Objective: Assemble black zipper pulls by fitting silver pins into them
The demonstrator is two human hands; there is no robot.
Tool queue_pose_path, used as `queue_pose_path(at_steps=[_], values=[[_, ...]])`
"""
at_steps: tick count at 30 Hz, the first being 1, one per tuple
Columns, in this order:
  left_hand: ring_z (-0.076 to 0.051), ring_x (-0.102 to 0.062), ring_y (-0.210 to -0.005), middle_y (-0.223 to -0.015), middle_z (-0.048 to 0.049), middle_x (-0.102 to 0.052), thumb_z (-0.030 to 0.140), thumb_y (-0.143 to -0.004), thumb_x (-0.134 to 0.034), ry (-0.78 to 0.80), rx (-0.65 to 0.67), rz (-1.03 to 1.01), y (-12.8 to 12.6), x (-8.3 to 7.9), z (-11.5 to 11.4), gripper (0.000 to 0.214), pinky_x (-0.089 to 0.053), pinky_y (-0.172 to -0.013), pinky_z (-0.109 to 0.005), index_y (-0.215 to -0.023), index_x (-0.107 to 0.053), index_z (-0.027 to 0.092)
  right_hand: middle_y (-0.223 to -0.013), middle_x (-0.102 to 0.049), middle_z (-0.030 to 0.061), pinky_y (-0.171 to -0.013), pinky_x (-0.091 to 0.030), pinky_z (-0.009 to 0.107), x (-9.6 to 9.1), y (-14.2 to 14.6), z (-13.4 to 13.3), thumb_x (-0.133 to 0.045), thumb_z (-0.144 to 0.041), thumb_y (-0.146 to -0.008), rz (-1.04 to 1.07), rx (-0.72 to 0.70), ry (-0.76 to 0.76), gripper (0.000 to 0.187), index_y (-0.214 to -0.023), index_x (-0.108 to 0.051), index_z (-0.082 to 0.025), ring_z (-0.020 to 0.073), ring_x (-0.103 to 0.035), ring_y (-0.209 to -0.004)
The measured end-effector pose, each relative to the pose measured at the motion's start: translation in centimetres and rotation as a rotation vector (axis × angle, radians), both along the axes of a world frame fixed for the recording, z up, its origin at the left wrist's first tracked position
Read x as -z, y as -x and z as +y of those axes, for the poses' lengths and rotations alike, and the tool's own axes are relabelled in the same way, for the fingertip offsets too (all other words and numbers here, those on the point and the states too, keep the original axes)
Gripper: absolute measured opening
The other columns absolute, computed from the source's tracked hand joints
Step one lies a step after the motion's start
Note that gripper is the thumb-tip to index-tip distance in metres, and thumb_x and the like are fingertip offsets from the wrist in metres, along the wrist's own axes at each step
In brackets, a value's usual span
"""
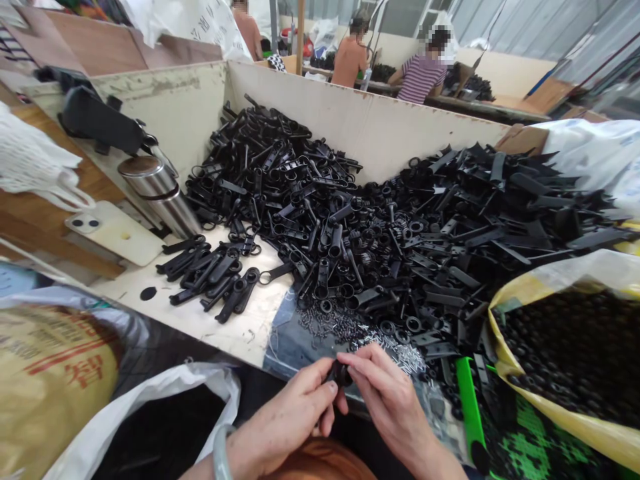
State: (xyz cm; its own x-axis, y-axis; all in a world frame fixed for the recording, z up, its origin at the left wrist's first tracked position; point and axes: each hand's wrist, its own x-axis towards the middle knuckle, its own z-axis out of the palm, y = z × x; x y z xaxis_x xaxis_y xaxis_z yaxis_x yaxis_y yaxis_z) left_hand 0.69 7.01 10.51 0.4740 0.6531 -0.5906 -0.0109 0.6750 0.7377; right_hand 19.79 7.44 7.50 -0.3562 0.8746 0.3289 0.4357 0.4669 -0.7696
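Observation:
My left hand (287, 420) and my right hand (387, 397) meet at the near edge of the bench, fingers pinched together on one small black plastic part (340, 373). A pale green bangle (219, 453) circles my left wrist. Just beyond my fingers lies a patch of tiny metal springs (395, 350) and small black rings. A big heap of black plastic clip pieces (350, 220) fills the bench behind them. A small row of assembled black clips (215, 273) lies to the left on the white surface.
A steel flask (160, 190) and a white phone (113, 230) sit at the left. A yellow-rimmed bag of small black parts (575, 353) is at right, a green tool (467, 407) beside it. Printed sacks (50, 373) lie at lower left. Other people sit at a far bench (420, 73).

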Motion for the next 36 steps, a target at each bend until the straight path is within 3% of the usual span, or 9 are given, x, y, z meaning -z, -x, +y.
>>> queue_pose_path(at_steps=[6, 9, 12, 14, 17, 21, 25, 31, 36], values=[[-0.009, -0.043, -0.063, -0.081, 0.0021, -0.055, 0.044, -0.089, -0.061, 0.031, -0.108, -0.075, -0.8, 0.5, -0.4, 0.039, -0.032, -0.061, -0.024, -0.113, -0.059, 0.014, -0.088, -0.064, 0.0037, -0.066, -0.056, 0.022, 0.1, 1.3, -1.3, -0.051, -0.013, -0.102, -0.002, 0.202, 0.004, 0.030, -0.124, -0.070, -0.022, 0.0146, -0.067, -0.073], [-0.009, -0.042, -0.061, -0.074, 0.0051, -0.051, 0.053, -0.092, -0.058, -0.084, -0.114, 0.010, -1.5, 1.4, -0.8, 0.044, -0.033, -0.058, -0.024, -0.114, -0.059, 0.016, -0.089, -0.065, 0.0038, -0.066, -0.056, 0.021, 0.6, 1.9, -2.0, -0.052, -0.014, -0.102, 0.007, 0.281, 0.000, 0.031, -0.126, -0.070, -0.022, 0.0143, -0.068, -0.073], [-0.010, -0.043, -0.057, -0.073, 0.0051, -0.053, 0.052, -0.097, -0.052, -0.208, -0.058, 0.137, -1.8, 2.1, -1.1, 0.039, -0.036, -0.055, -0.025, -0.114, -0.061, 0.018, -0.090, -0.065, 0.0040, -0.067, -0.057, 0.021, 1.1, 2.2, -2.7, -0.052, -0.014, -0.102, 0.022, 0.303, -0.012, 0.032, -0.128, -0.069, -0.022, 0.0141, -0.069, -0.075], [-0.012, -0.050, -0.062, -0.079, 0.0020, -0.060, 0.048, -0.099, -0.050, -0.278, -0.040, 0.206, -1.8, 2.4, -1.2, 0.036, -0.042, -0.060, -0.026, -0.115, -0.062, 0.019, -0.088, -0.064, 0.0029, -0.063, -0.056, 0.019, 1.4, 2.4, -3.1, -0.052, -0.013, -0.102, 0.040, 0.324, -0.019, 0.033, -0.130, -0.068, -0.022, 0.0126, -0.067, -0.070], [-0.019, -0.061, -0.084, -0.093, -0.0041, -0.070, 0.044, -0.100, -0.047, -0.391, 0.003, 0.318, -1.8, 2.2, -1.4, 0.033, -0.049, -0.080, -0.032, -0.116, -0.064, 0.021, -0.084, -0.063, 0.0011, -0.058, -0.055, 0.019, 1.7, 2.3, -3.6, -0.052, -0.012, -0.102, 0.054, 0.349, -0.013, 0.035, -0.132, -0.067, -0.022, 0.0112, -0.065, -0.063], [-0.027, -0.064, -0.104, -0.107, -0.0097, -0.075, 0.041, -0.099, -0.044, -0.428, 0.068, 0.405, -1.5, 1.4, -1.5, 0.037, -0.047, -0.097, -0.040, -0.123, -0.064, 0.021, -0.092, -0.068, 0.0044, -0.068, -0.059, 0.022, 1.5, 1.4, -3.6, -0.055, -0.012, -0.100, 0.001, 0.309, -0.045, 0.037, -0.133, -0.067, -0.024, 0.0145, -0.070, -0.076], [-0.032, -0.055, -0.129, -0.137, -0.0159, -0.065, 0.045, -0.097, -0.048, -0.346, 0.086, 0.426, -1.1, 1.3, -1.6, 0.052, -0.038, -0.113, -0.044, -0.141, -0.056, 0.018, -0.107, -0.073, 0.0085, -0.077, -0.062, 0.025, 0.5, 0.1, -2.7, -0.060, -0.010, -0.097, -0.060, 0.240, -0.129, 0.040, -0.133, -0.066, -0.025, 0.0191, -0.074, -0.091], [-0.032, -0.057, -0.124, -0.127, -0.0165, -0.069, 0.048, -0.098, -0.048, -0.248, 0.125, 0.413, -0.7, 1.2, -1.5, 0.058, -0.038, -0.112, -0.046, -0.146, -0.051, 0.016, -0.092, -0.074, 0.0062, -0.068, -0.062, 0.021, -0.1, -0.9, -1.6, -0.059, -0.008, -0.097, -0.085, 0.088, -0.179, 0.029, -0.119, -0.071, -0.024, 0.0163, -0.074, -0.077], [-0.034, -0.058, -0.122, -0.127, -0.0201, -0.067, 0.046, -0.098, -0.049, -0.231, 0.168, 0.446, -0.6, 0.4, -1.2, 0.062, -0.037, -0.110, -0.048, -0.149, -0.048, 0.012, -0.093, -0.073, 0.0079, -0.068, -0.061, 0.021, -0.3, -1.5, -1.1, -0.055, -0.007, -0.098, -0.118, 0.000, -0.146, 0.027, -0.116, -0.071, -0.021, 0.0163, -0.074, -0.078]])
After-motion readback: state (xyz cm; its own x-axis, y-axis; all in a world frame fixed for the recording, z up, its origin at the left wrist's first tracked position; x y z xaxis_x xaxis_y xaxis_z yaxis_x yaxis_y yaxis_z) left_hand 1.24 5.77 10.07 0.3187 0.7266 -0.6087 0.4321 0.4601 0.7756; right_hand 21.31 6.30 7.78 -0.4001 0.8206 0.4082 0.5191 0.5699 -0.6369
